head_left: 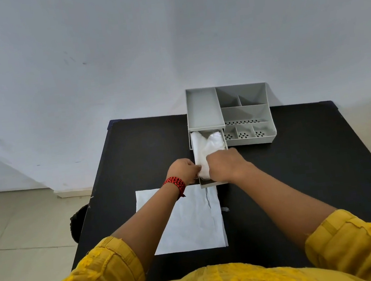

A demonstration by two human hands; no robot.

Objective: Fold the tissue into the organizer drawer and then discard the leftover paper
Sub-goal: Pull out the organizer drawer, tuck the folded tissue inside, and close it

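A grey plastic organizer stands at the far side of the black table, and its drawer is pulled out toward me. White tissue lies crumpled inside the drawer and fills most of it. My left hand pinches the near left edge of the tissue. My right hand presses down on the tissue at the drawer's near end and hides that part. A flat white sheet of paper lies on the table just in front of the drawer, partly under my left forearm, with a small tear near its right edge.
The black table stands against a white wall. The organizer's top has several open compartments, some with perforated bottoms. A dark object sits on the tiled floor by the table's left edge. A tiny scrap lies right of the sheet.
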